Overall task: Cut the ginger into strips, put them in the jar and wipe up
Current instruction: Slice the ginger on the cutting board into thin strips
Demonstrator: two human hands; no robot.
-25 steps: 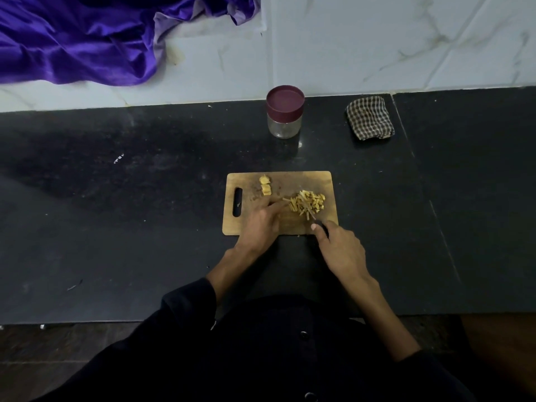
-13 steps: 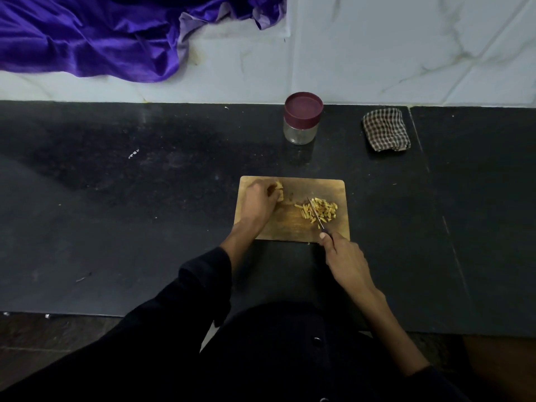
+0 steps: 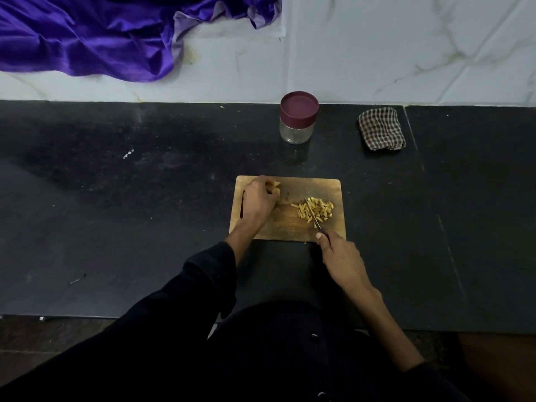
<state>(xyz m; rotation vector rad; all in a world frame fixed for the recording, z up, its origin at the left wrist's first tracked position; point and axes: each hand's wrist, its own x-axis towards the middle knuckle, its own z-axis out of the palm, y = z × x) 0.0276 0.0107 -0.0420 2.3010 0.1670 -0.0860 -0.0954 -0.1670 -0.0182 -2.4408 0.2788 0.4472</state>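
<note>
Counter (image 3: 145, 198) of dark stone fills most of the view, with a pale marble wall (image 3: 377, 47) behind it and a purple satin cloth (image 3: 87, 33) draped at the upper left. A wooden cutting board (image 3: 293, 224) lies near the front edge. Behind it, well apart, a clear jar (image 3: 297, 118) stands upright with its maroon lid on, and a folded checked rag (image 3: 380, 128) lies to the jar's right. The left hand (image 3: 259, 200) rests on the board's left part, fingers curled round pale ginger chunks (image 3: 276, 187) (only their edges show past the knuckles). The right hand (image 3: 340, 256) grips the dark handle of a knife (image 3: 314, 216) at the board's near edge, its thin blade lying across the heap of ginger strips (image 3: 314, 210) on the board's right half.
</note>
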